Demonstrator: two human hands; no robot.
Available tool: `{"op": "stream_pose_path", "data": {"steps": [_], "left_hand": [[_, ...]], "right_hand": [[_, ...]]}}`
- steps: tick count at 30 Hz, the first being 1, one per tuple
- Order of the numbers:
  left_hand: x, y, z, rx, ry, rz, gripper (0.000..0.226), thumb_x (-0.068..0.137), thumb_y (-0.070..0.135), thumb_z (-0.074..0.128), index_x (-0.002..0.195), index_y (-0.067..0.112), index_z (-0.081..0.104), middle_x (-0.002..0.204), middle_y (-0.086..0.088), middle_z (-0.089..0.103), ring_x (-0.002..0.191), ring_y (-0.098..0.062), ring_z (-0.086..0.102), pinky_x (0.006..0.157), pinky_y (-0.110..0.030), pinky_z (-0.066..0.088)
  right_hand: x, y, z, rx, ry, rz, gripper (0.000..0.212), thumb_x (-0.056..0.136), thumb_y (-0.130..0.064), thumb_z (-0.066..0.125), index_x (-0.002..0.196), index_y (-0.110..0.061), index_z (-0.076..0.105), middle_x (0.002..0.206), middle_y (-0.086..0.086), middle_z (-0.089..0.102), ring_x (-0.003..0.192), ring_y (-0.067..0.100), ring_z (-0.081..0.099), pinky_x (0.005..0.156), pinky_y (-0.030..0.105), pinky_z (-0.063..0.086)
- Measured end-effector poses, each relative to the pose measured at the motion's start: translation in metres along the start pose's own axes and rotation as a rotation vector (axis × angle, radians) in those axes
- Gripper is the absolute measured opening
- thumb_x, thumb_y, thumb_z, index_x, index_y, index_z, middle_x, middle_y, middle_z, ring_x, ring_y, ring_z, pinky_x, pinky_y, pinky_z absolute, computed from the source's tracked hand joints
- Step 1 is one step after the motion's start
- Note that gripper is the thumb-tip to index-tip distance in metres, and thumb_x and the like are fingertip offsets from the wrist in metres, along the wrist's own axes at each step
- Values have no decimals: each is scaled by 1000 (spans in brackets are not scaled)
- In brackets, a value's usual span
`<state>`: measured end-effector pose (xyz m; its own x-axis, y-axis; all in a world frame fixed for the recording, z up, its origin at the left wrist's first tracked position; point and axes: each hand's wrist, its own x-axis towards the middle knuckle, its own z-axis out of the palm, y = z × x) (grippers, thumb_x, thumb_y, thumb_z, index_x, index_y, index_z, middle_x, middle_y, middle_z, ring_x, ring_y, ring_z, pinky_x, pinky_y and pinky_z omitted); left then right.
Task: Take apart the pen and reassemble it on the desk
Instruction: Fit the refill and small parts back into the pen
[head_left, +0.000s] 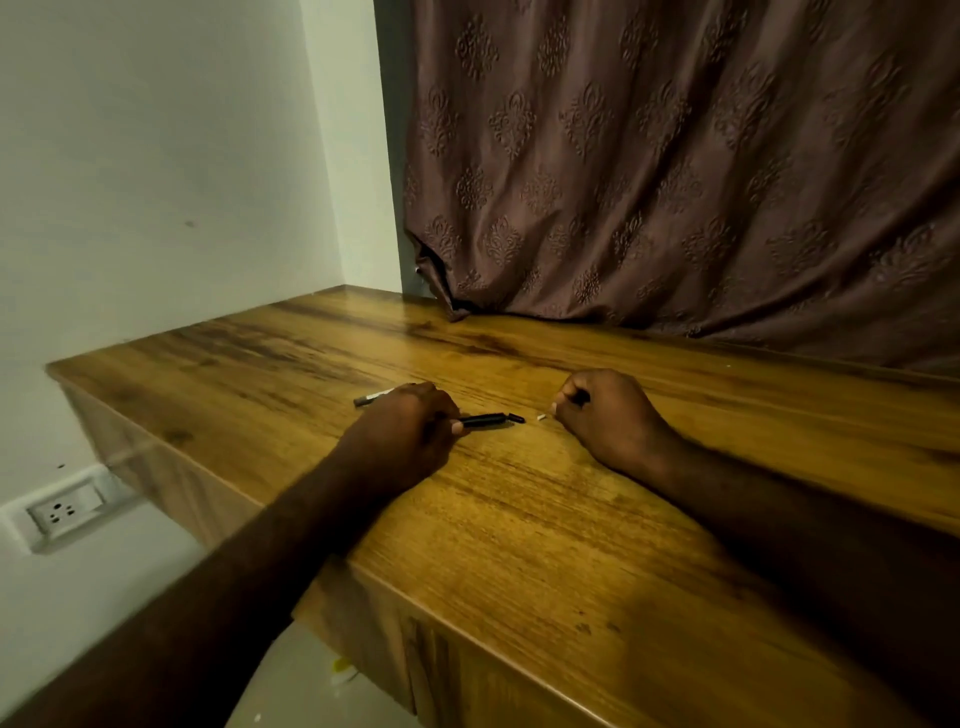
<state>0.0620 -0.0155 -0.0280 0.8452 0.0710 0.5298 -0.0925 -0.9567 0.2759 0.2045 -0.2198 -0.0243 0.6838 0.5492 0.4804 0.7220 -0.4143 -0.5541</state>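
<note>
The pen lies in pieces on the wooden desk (519, 519). My left hand (410, 431) rests on the desk with its fingers closed on a black pen barrel (485, 420) that points right. A short black tip piece (516, 417) lies just off the barrel's right end. A tiny white piece (541, 417) lies between the hands. A grey pen part (371, 398) sticks out to the left from behind my left hand. My right hand (608, 415) is a closed fist on the desk, and something dark shows inside its fingers; what it is I cannot tell.
A brown patterned curtain (675, 182) hangs down to the desk's back edge. A white wall (156, 182) closes the left side, with a wall socket (67, 512) below the desk's left end. The desk's front edge runs diagonally under my forearms.
</note>
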Motion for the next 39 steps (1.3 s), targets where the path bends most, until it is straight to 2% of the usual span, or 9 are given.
{"op": "stream_pose_path", "data": {"steps": [3,7,9,11,16,21,25,31,39], "left_hand": [[-3,0,-3,-73,50,-45,9,90,31,59,94,24,58,71,7,63,59,-4,56,49,-27,40],[-5,0,-5,-94,77,-80,22,90,24,62,96,34,43,78,8,64,66,-4,58,53,-25,41],[-5,-1,-5,-107,81,-109,27,91,20,62,97,35,41,85,6,64,75,-9,61,58,-29,47],[-5,-2,-5,-110,82,-134,30,90,16,63,98,34,41,91,3,64,83,-13,62,65,-34,52],[-3,-4,-4,-85,102,-143,24,90,16,61,97,33,45,91,4,60,84,-12,55,69,-35,50],[-3,0,-6,-52,102,-141,19,93,18,57,99,33,48,91,11,55,87,-14,51,78,-41,48],[-3,2,-8,-46,105,-141,17,93,19,55,100,32,47,91,13,52,89,-15,50,82,-45,47],[-5,3,-7,-39,130,-163,19,92,20,57,99,35,48,84,24,44,86,-12,49,83,-47,48],[-4,3,-8,-34,166,-170,17,94,21,54,96,36,47,84,20,46,85,-13,48,83,-46,46]], "right_hand": [[-8,-5,-4,80,69,-74,14,86,-14,65,74,-22,66,58,-18,55,57,-12,54,50,4,36],[-16,-16,-6,62,82,-219,6,88,-16,64,82,-18,66,67,-18,54,67,-7,54,56,6,36],[-18,-19,-7,29,76,-245,5,88,-18,64,84,-19,65,74,-16,57,69,-3,53,58,8,34],[-19,-20,-8,8,75,-261,5,89,-19,64,84,-18,65,76,-13,59,70,-2,52,60,11,35],[-20,-22,-10,0,103,-285,5,89,-18,63,85,-16,64,78,-7,61,72,5,54,62,16,38],[-22,-23,-9,-9,87,-307,4,90,-19,63,86,-17,63,78,-11,58,72,-1,52,61,10,33],[-22,-23,-9,-22,91,-309,4,89,-19,63,87,-16,64,78,-7,61,72,3,53,61,13,35],[-23,-21,-8,-13,92,-311,4,91,-22,61,87,-21,63,81,-10,59,75,4,54,63,19,40],[-22,-20,-7,-22,108,-315,3,89,-21,63,87,-20,64,81,-8,61,75,5,55,62,21,42]]}}
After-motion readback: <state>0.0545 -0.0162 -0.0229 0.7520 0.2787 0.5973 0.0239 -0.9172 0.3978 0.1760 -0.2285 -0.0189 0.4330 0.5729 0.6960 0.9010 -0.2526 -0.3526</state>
